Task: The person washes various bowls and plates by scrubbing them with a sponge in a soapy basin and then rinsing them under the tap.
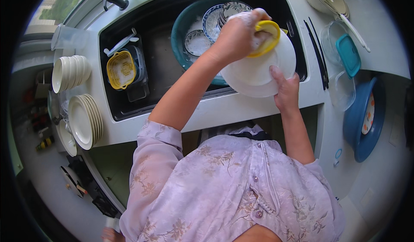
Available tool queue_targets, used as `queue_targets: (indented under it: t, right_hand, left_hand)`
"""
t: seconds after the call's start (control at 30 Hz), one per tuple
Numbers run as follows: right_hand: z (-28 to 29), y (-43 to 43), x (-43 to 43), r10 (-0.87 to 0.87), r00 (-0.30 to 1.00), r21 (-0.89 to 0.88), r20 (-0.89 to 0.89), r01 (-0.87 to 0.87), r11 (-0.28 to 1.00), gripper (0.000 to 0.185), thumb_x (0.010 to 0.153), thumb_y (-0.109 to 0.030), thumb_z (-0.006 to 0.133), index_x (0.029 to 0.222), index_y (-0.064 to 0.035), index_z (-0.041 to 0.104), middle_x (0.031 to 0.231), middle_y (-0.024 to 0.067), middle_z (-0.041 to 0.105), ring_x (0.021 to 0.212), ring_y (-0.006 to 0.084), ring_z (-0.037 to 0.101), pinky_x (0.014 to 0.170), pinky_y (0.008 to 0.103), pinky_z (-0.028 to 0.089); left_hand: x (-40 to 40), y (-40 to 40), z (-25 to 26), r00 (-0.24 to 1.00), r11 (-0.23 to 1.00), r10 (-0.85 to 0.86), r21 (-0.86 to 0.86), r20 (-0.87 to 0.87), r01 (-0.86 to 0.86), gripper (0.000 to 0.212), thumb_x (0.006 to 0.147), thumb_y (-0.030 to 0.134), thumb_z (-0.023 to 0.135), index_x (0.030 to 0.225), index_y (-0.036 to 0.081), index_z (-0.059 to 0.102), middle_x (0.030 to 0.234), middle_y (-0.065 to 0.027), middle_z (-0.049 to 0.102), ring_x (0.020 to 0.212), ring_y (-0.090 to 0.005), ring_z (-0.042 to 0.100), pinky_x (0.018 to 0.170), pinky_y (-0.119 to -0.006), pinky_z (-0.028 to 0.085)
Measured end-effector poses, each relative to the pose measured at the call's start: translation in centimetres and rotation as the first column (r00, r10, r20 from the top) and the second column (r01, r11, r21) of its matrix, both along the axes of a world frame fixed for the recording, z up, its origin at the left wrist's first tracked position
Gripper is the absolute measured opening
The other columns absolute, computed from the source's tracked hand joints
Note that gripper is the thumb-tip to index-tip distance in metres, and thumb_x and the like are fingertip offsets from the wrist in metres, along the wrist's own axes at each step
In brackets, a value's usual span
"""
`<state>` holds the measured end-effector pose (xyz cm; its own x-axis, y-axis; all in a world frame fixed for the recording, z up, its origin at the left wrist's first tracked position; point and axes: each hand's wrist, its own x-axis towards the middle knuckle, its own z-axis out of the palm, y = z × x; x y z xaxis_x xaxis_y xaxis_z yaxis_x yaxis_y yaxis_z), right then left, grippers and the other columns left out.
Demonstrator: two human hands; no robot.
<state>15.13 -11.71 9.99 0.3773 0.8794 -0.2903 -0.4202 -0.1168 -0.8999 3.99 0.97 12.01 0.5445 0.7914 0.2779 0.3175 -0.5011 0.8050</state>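
Note:
My left hand [241,36], with suds on its back, holds a soapy, round yellow-edged item [274,31], perhaps a scrubbing cloth, against a white plate [252,77]. The plate is tilted above the front right of the sink. At its lower right edge my right hand [287,88] grips it, thumb on the upper face and fingers partly hidden behind. Behind the plate, in the black sink [158,48], stands a teal basin [178,31] with suds, a blue-patterned dish [210,23], a small patterned dish [198,43] and stacked patterned bowls [234,9].
A yellow basket [121,69] and containers lie in the sink's left part. Cream bowls [66,73] and plates [82,122] stand left. Black chopsticks [318,54], a teal lid [348,55] and a blue basin [359,125] are right. Another person's hand [111,235] shows lower left.

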Motion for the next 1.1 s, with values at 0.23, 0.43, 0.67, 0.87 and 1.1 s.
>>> queue_targets:
  t: [0.23, 0.43, 0.67, 0.87, 1.1]
  right_hand:
    - [1.3, -2.4, 3.6, -0.168, 0.978, 0.084, 0.122, 0.159, 0.984, 0.025, 0.07, -0.01, 0.06, 0.092, 0.0009, 0.053, 0.084, 0.0046, 0.056, 0.072, 0.0094, 0.053, 0.066, 0.0222, 0.042]
    - [3.5, -2.7, 6.8, 0.056, 0.282, 0.051, 0.958, -0.357, 0.933, 0.023, 0.065, -0.003, 0.06, 0.088, -0.0005, 0.056, 0.079, 0.0086, 0.06, 0.066, 0.0182, 0.059, 0.06, 0.0254, 0.046]
    - [1.6, -2.0, 8.9, -0.116, -0.086, 0.041, 0.99, -0.606, 0.794, 0.03, 0.067, -0.009, 0.056, 0.097, -0.0059, 0.055, 0.094, 0.0073, 0.057, 0.089, 0.0215, 0.055, 0.079, 0.0316, 0.044]
    - [1.8, -7.0, 10.9, -0.048, -0.056, 0.032, 0.997, -0.261, 0.965, 0.031, 0.064, -0.006, 0.058, 0.095, -0.0121, 0.057, 0.098, 0.0048, 0.056, 0.097, 0.0208, 0.05, 0.09, 0.0372, 0.033]
    - [0.7, -20.2, 17.0, -0.83, 0.554, -0.133, 0.059, 0.829, 0.544, 0.073, 0.076, -0.05, 0.043, 0.123, -0.0017, 0.016, 0.102, 0.0207, 0.048, 0.089, 0.0252, 0.052, 0.073, 0.0346, 0.044]
  left_hand:
    - [-1.9, -1.1, -3.6, 0.943, 0.945, 0.322, -0.081, 0.087, -0.316, 0.021, 0.071, 0.008, 0.054, 0.092, 0.004, 0.05, 0.078, -0.0157, 0.057, 0.072, -0.0263, 0.057, 0.063, -0.03, 0.045]
    - [-1.4, -4.9, -0.7, 0.811, 0.116, 0.258, -0.85, 0.525, 0.514, 0.048, 0.077, 0.048, 0.039, 0.096, 0.006, 0.049, 0.068, -0.0079, 0.052, 0.044, -0.0093, 0.046, 0.037, -0.019, 0.034]
    - [1.0, -4.3, -0.4, 0.976, 0.231, 0.201, -0.972, 0.089, 0.041, 0.042, 0.06, 0.022, 0.052, 0.095, -0.001, 0.045, 0.083, -0.0141, 0.052, 0.07, -0.0186, 0.055, 0.058, -0.023, 0.045]
    - [3.2, -6.3, -0.5, 0.952, 0.352, 0.086, -0.903, 0.293, 0.246, 0.035, 0.063, 0.006, 0.045, 0.096, -0.008, 0.042, 0.085, -0.0152, 0.051, 0.073, -0.0215, 0.054, 0.067, -0.031, 0.045]
    - [5.6, -7.9, -2.6, 0.932, 0.253, -0.13, -0.898, 0.337, 0.36, 0.031, 0.065, 0.006, 0.045, 0.094, -0.008, 0.044, 0.084, -0.0152, 0.052, 0.072, -0.0208, 0.054, 0.063, -0.029, 0.045]
